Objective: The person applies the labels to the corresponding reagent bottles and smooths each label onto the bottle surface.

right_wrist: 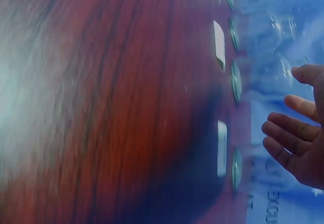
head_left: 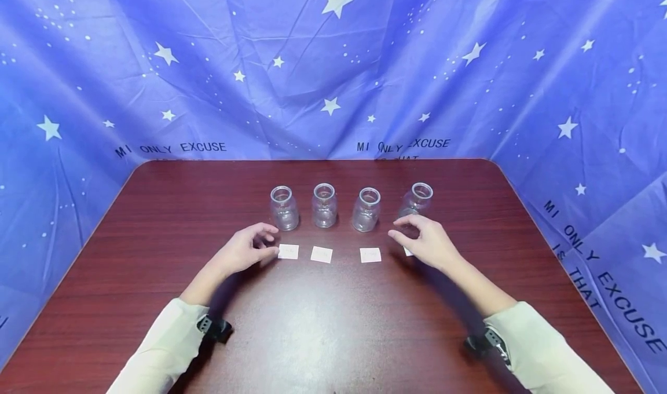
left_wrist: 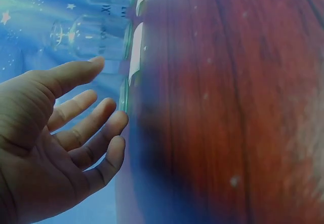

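Several clear glass jars without lids stand upright in a row across the table, with a small white card in front of each. My left hand, fingers loosely bent and apart, is beside the leftmost jar and its card. On the other side, my right hand hovers before the rightmost jar, hiding its lower part and most of the card there. Between them are two middle jars, one left and one right. Both wrist views show empty palms, the left hand and right hand.
The dark red wooden table reflects a bright glare in its middle. Behind it and along both sides hangs a blue curtain with white stars and lettering. Two middle cards, one left and one right, lie flat.
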A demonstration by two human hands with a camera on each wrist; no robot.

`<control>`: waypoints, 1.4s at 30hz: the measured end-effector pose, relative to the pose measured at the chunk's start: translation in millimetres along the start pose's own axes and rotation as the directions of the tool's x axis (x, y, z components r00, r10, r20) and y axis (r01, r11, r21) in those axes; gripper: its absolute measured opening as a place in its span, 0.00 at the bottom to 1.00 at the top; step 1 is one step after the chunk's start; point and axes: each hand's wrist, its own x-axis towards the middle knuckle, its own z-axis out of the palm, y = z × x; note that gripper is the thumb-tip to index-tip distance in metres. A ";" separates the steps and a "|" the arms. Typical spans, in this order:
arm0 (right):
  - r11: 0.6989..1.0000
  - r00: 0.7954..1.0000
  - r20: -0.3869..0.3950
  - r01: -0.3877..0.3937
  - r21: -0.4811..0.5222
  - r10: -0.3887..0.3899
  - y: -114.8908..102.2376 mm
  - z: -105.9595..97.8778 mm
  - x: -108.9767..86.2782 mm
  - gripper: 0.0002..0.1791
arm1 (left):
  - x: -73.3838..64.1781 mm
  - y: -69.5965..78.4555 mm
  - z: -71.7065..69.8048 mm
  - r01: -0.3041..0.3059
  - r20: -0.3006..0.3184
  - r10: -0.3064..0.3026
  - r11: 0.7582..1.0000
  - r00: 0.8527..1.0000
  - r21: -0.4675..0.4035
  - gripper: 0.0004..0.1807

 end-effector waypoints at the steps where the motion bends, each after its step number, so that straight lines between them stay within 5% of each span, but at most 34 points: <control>1: 1.000 1.000 0.009 0.009 0.005 -0.009 -2.4 3.4 0.9 0.17 | 0.3 0.3 0.8 0.003 0.008 -0.003 1.000 1.000 -0.002 0.20; 21: 0.979 0.969 0.141 0.197 0.047 -0.202 -61.0 55.5 31.6 0.16 | 3.0 2.0 8.0 -0.024 0.034 0.020 0.995 0.999 0.100 0.19; 29: 0.947 0.927 0.222 0.319 -0.039 -0.303 -86.0 77.0 31.2 0.16 | 1.6 5.1 7.6 -0.013 0.039 0.008 0.994 0.999 0.112 0.17; 42: 0.933 0.890 0.295 0.360 0.012 -0.348 -105.8 112.9 39.9 0.13 | 1.7 0.7 11.6 -0.028 0.039 0.023 0.990 0.999 0.136 0.14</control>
